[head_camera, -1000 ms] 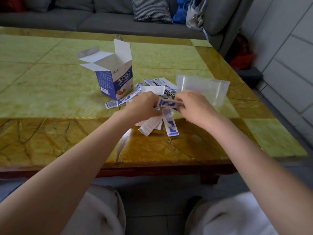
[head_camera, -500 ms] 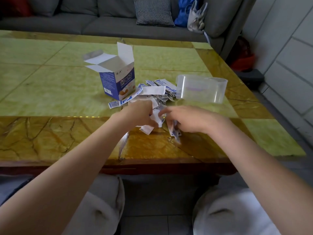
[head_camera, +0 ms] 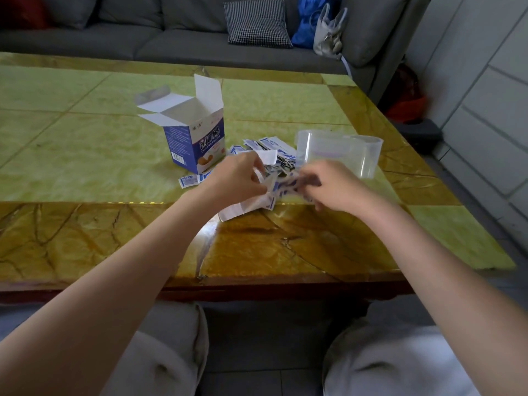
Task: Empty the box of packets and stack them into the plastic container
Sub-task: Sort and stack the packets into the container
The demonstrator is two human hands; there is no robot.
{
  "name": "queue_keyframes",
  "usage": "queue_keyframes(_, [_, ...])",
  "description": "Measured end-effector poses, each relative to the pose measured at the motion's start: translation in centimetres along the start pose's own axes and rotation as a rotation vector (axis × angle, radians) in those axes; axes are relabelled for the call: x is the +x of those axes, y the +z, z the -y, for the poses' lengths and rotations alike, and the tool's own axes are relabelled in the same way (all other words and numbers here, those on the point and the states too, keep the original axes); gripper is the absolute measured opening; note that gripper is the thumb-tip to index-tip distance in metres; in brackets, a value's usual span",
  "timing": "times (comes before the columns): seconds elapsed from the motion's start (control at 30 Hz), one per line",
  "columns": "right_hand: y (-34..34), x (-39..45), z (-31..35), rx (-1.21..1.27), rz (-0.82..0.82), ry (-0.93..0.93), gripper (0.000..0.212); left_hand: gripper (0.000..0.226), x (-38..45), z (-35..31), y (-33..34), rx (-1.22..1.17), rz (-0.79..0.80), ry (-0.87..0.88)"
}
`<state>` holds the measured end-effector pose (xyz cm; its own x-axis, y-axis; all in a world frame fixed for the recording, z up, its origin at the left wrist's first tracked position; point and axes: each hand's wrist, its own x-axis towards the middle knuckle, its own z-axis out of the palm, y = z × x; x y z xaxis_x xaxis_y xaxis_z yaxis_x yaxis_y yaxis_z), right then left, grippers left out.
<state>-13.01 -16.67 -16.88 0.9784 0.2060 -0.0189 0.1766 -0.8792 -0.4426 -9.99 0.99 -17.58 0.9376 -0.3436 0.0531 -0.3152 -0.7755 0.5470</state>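
Both hands (head_camera: pixel 237 181) lifted packets (head_camera: pixel 281 185) nearer container (head_camera: pixel 340 152)

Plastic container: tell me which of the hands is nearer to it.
Right. The right hand sits just in front of the plastic container, nearly at its wall; the left hand is farther off, between it and the box.

A green and amber stone-patterned table (head_camera: pixel 85 155) is seen bearing an opened blue-and-white box (head_camera: pixel 197 144), a heap of scattered packets (head_camera: pixel 268 151) beside it, and a clear plastic container (head_camera: pixel 340 152).
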Motion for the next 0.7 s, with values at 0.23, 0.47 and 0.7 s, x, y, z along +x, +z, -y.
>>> queue_keyframes(0.23, [0.9, -0.3, 2.2, 0.918, -0.042, 0.273, 0.015, 0.029, -0.5, -1.8, 0.1, -0.405, 0.027, -0.061])
queue_keyframes(0.47, [1.0, -0.4, 2.4, 0.869, -0.013, 0.276, 0.016, 0.01, -0.5, -0.5, -0.6, -0.32, 0.039, -0.037])
queue_keyframes(0.7, [-0.3, -0.3, 2.0, 0.795, -0.092, 0.273, 0.01, 0.016, -0.5, 0.8, -1.9, 0.047, -0.255, -0.012])
